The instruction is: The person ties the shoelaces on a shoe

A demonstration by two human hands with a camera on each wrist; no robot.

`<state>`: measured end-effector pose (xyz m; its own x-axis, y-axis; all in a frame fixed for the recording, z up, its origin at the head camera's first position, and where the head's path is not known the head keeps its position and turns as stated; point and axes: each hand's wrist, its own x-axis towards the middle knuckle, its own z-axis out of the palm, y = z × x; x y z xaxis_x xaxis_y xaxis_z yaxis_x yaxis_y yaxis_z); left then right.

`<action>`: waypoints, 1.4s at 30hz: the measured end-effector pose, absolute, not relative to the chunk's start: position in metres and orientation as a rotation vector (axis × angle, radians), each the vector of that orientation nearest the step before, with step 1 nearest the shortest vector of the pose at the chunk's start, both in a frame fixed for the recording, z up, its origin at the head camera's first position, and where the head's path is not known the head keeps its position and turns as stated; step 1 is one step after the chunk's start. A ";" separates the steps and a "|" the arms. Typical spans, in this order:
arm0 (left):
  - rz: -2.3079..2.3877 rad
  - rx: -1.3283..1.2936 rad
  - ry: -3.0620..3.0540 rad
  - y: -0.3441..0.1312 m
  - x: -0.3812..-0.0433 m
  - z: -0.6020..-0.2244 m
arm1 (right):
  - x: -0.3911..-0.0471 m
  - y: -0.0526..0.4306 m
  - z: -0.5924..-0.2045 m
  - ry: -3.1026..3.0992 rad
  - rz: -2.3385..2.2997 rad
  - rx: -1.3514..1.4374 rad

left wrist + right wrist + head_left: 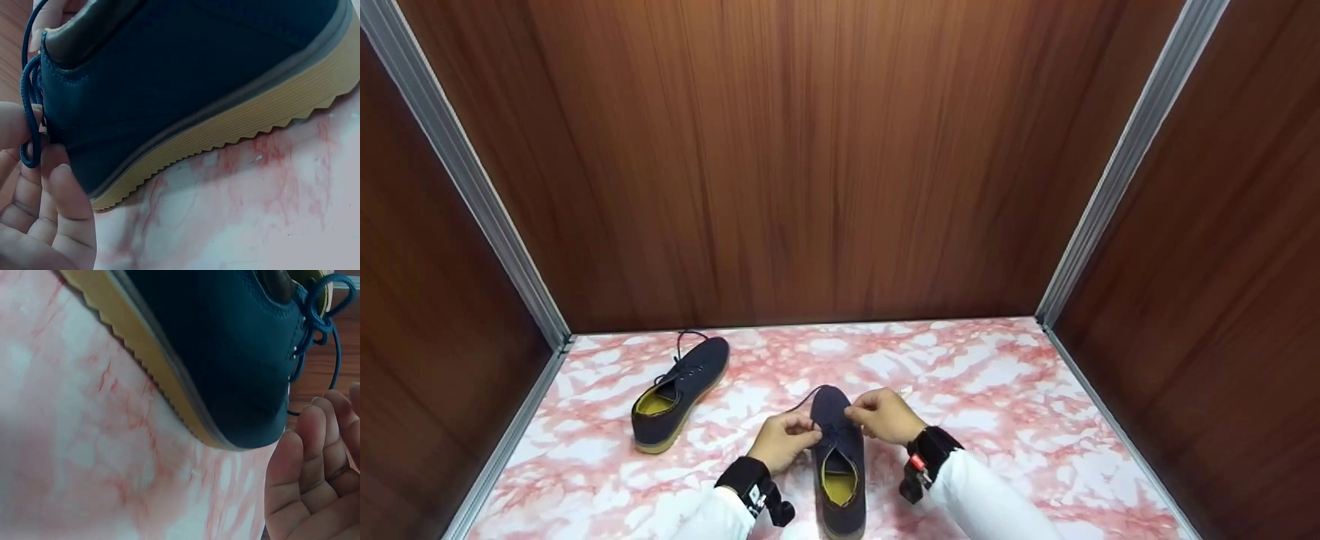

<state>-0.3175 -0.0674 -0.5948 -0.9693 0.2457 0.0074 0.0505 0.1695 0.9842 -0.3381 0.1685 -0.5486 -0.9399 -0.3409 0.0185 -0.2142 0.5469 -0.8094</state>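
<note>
A dark navy lace-up shoe with a yellow insole stands upright between my two hands, toe pointing away. My left hand is at its left side and pinches the dark shoelace near the eyelets; a bend of the lace hangs past the thumb. On the other side, my right hand has thumb and fingertips together beside the front of the shoe, with a strand of lace running to them. Loops of lace show over the tongue in the right wrist view.
A matching navy shoe stands to the left, its lace trailing past the far side. Both are on a pink-and-white marbled surface. Brown wood-look panels with grey metal edge strips enclose the back and sides.
</note>
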 end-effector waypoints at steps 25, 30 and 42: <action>1.839 0.267 2.320 -0.066 -0.316 -0.592 | -0.336 0.153 -0.566 2.574 -1.467 -0.429; 1.837 0.273 2.343 -0.069 -0.315 -0.591 | -0.337 0.158 -0.564 2.441 -1.661 -0.288; 1.920 0.247 2.257 -0.069 -0.317 -0.586 | -0.344 0.187 -0.551 1.906 -2.041 -0.115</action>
<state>-0.3166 -0.0693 -0.5856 -0.9722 0.2333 -0.0202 0.0176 0.1586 0.9872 -0.3444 0.1869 -0.5506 -0.9373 -0.3025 -0.1732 0.1935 -0.0381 -0.9804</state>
